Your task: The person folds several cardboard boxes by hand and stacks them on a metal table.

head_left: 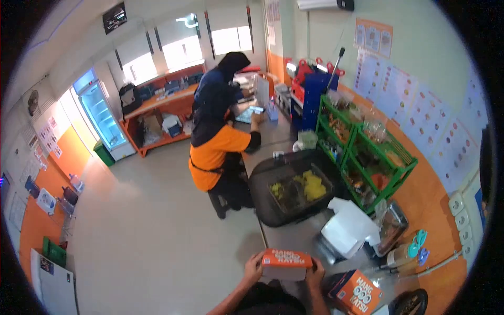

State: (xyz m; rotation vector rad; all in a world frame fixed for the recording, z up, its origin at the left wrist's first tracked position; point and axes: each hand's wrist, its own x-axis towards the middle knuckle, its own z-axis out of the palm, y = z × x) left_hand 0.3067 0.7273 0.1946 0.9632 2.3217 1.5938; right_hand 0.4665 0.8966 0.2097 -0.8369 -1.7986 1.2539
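An orange takeaway box (pixel 286 259) printed "MANG KATSU" is between my two hands, low in the view. My left hand (pixel 253 268) grips its left end, fingers wrapped at the edge. On the opposite end my right hand (pixel 315 274) is closed round the side. The box's pale grey face is turned toward me. Just right of my right hand stands a second orange box (pixel 359 294) with the same print. What lies inside either box is hidden.
A black tray (pixel 257 181) holding yellow-green food sits on the metal counter (pixel 275 134). Beside it are a white container (pixel 350 227) and a green rack (pixel 362 152). A person in an orange shirt (pixel 226 142) and another in dark clothes (pixel 210 84) stand along the counter's left side.
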